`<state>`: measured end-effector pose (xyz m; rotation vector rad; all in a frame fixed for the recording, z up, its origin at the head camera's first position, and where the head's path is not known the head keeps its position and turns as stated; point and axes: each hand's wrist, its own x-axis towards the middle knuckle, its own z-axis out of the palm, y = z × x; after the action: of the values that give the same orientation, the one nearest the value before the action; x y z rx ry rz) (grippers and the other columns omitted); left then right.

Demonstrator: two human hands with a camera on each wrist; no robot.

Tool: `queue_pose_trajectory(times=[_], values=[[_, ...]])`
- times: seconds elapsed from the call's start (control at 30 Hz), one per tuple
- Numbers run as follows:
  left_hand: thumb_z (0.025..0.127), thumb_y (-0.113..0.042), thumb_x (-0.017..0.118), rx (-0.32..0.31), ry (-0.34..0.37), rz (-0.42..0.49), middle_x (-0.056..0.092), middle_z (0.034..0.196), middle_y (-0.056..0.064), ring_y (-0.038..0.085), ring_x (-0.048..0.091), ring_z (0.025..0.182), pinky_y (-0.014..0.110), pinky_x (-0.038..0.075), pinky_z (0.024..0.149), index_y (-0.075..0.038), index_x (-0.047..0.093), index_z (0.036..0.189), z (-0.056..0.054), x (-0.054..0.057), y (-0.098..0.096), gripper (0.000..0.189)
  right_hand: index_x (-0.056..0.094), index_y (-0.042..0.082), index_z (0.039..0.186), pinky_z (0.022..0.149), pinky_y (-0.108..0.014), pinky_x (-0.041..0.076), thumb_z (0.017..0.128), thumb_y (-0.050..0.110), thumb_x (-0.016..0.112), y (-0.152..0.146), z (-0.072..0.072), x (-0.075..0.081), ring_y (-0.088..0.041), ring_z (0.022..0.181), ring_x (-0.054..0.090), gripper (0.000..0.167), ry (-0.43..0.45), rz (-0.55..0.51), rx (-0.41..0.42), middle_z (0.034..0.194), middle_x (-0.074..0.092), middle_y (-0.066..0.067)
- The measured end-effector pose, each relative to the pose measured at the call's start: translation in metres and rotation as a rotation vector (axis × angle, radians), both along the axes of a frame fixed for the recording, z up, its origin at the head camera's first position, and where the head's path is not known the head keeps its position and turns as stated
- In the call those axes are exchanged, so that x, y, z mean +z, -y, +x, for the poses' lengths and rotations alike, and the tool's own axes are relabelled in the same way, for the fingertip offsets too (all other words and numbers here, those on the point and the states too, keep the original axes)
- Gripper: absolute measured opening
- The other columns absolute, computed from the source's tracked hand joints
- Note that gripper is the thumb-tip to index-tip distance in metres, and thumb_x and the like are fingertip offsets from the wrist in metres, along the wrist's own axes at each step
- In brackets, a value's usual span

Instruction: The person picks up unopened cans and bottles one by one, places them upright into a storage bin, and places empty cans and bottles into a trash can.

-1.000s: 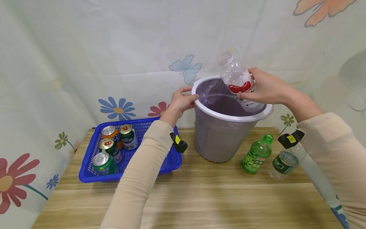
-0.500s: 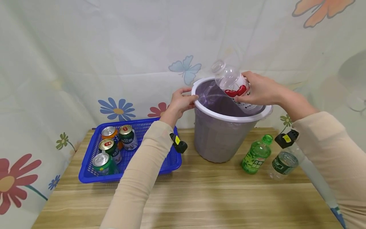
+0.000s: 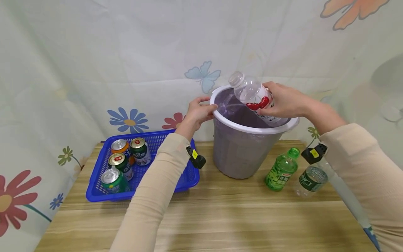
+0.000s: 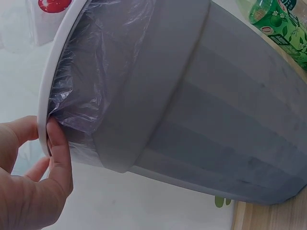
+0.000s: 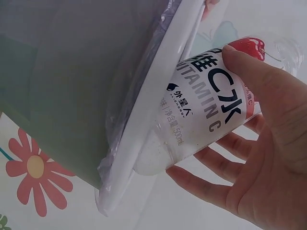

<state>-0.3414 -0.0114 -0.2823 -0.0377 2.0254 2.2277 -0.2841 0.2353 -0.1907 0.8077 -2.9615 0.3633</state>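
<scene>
A grey trash can [image 3: 237, 154] with a white rim and a thin plastic liner stands upright on the wooden table. My left hand [image 3: 199, 112] pinches its rim on the left side, thumb and fingers on either side of the edge in the left wrist view. My right hand [image 3: 284, 101] grips a clear plastic bottle [image 3: 248, 91] with a cherry label. Tilted, its uncapped neck points up and left, and its base dips into the can's mouth. In the right wrist view the fingers curl round the bottle's label [image 5: 201, 96], and its base sits right at the rim.
Left of the can, a blue plastic basket [image 3: 145, 134] holds several drink cans [image 3: 115, 180]. On the right, a green bottle [image 3: 281, 169] and a clear bottle with a dark green label [image 3: 313, 179] stand on the table [image 3: 220, 217]. A floral curtain [image 3: 151, 45] hangs behind.
My right hand has brought the cherry-label bottle left and downward, its base lower in the can's mouth. My left hand stays on the rim.
</scene>
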Motion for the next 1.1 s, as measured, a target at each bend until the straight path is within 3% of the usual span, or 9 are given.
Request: queue_pose_trajectory(times=[0.37, 0.67, 1.1], values=[[0.083, -0.009, 0.067, 0.003, 0.001, 0.008, 0.062, 0.105, 0.013, 0.018, 0.063, 0.076, 0.028, 0.056, 0.071, -0.011, 0.049, 0.127, -0.0008, 0.0003, -0.0007, 0.047, 0.03, -0.003, 0.134, 0.086, -0.047, 0.046, 0.078, 0.019, 0.07, 0.004, 0.0002, -0.0067, -0.03, 0.102, 0.05, 0.073, 0.017, 0.01, 0.038, 0.116, 0.049, -0.019], [0.083, -0.008, 0.067, 0.001, 0.002, 0.016, 0.062, 0.106, 0.014, 0.018, 0.064, 0.074, 0.029, 0.056, 0.071, -0.011, 0.049, 0.126, -0.0029, -0.0001, 0.0, 0.047, 0.025, 0.004, 0.14, 0.097, -0.052, 0.039, 0.083, 0.022, 0.067, 0.0038, 0.004, -0.0068, -0.04, 0.116, 0.047, 0.072, 0.088, -0.029, 0.053, 0.132, 0.043, -0.022], [0.083, -0.007, 0.066, 0.0, 0.0, 0.027, 0.062, 0.105, 0.014, 0.018, 0.063, 0.074, 0.029, 0.056, 0.071, -0.011, 0.049, 0.125, -0.0029, -0.0013, 0.0016, 0.046, 0.034, 0.003, 0.137, 0.095, -0.05, 0.04, 0.087, 0.029, 0.063, -0.0039, 0.009, -0.0035, -0.035, 0.116, 0.047, 0.063, 0.041, -0.007, 0.044, 0.131, 0.045, -0.02]])
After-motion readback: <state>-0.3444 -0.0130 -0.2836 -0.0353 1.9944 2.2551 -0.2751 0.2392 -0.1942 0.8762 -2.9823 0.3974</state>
